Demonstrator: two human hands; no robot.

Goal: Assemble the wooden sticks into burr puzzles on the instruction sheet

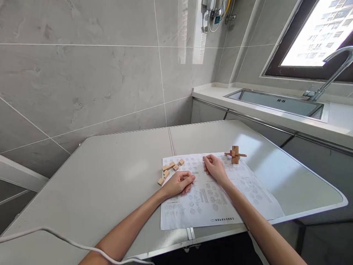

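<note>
My left hand (180, 183) rests on a printed sheet of paper (198, 219), its fingers curled in with nothing seen in them. Just beyond it lie several notched wooden puzzle pieces (168, 167), partly over the sheet's left edge. My right hand (214, 167) also lies on the sheet, fingers loosely closed and no object showing. To the right of that hand, a partly interlocked wooden burr puzzle (235, 154) stands at the sheet's far edge, apart from the fingers. Small diagrams and text cover the paper.
The pale folding table (129, 158) has a seam down its middle. A white cable (68, 241) crosses the near left, over my left forearm. At the right are a counter with a sink (275, 103) and a faucet (333, 73). A tiled wall (82, 81) stands behind.
</note>
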